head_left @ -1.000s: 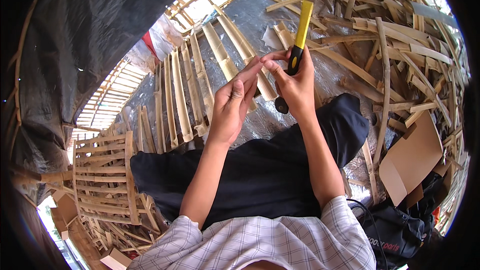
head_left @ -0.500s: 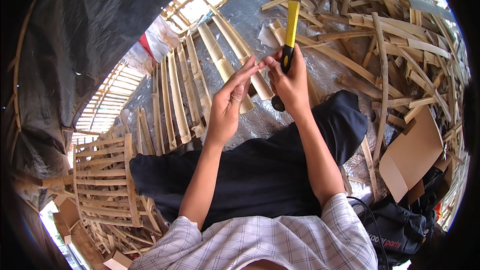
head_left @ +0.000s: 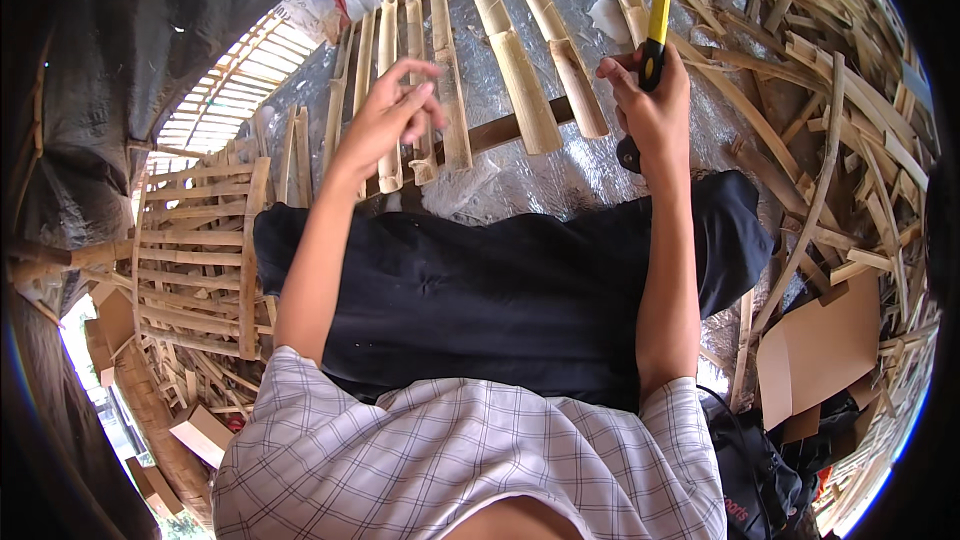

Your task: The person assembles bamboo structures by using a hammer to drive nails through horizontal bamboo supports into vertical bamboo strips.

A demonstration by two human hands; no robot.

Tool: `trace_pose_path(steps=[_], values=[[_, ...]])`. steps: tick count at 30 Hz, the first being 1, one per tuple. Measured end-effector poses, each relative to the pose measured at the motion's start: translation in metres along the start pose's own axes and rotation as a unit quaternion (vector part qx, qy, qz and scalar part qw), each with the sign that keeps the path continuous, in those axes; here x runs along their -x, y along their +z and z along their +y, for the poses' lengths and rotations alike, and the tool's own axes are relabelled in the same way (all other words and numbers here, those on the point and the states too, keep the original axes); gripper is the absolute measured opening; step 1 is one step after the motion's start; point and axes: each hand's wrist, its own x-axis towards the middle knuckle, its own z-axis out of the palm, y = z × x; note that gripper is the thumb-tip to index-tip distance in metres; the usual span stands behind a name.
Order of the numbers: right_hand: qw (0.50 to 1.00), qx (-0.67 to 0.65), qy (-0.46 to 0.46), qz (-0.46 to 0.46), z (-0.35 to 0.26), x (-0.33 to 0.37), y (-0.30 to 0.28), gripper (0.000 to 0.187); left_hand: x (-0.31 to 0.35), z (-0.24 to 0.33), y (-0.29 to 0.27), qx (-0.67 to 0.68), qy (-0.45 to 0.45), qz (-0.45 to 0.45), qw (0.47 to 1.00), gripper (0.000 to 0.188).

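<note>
Upper right in the frame, the right hand's (head_left: pixel 657 112) fingers wrap a hammer's (head_left: pixel 661 5) black grip, the head close to the top edge; upper left of centre, the left hand (head_left: pixel 388 122) is over bamboo strips (head_left: pixel 525 92), fingers loosely spread and bent; silver sheet (head_left: pixel 578 178) lies open between the strips' lower ends and dark trousers (head_left: pixel 500 300), with piled sticks (head_left: pixel 833 125) edging the right

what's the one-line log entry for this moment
left hand: fingers bent, no object visible, near split bamboo pieces | right hand: gripping yellow-black hammer | cardboard: lower right
</note>
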Motion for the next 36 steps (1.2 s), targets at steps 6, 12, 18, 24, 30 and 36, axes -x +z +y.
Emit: trace_pose_path(steps=[6, 12, 18, 24, 30, 36], values=[[0.996, -0.053, 0.071, -0.025, 0.003, -0.004, 0.000, 0.029, 0.009, -0.066, -0.058, 0.017, -0.042, -0.046, 0.998, 0.024], [0.992, -0.039, 0.115, -0.024, 0.019, -0.015, -0.010, 0.023, 0.016, -0.097, -0.064, -0.001, -0.048, -0.042, 0.998, 0.022], [0.987, -0.010, 0.162, -0.004, 0.042, -0.027, -0.012, 0.023, 0.019, -0.083, -0.065, -0.067, -0.022, -0.020, 0.997, 0.021], [0.976, -0.043, 0.210, -0.033, 0.063, -0.038, -0.030, 0.017, 0.011, -0.078, -0.074, -0.148, 0.007, -0.019, 0.989, 0.009], [0.966, -0.060, 0.246, -0.056, 0.077, -0.044, -0.025, 0.017, 0.010, -0.100, -0.086, -0.165, 0.027, 0.021, 0.986, 0.024], [0.949, -0.091, 0.296, -0.051, 0.086, -0.047, -0.033, 0.010, 0.007, -0.091, -0.083, -0.127, 0.033, 0.055, 0.990, 0.007]])
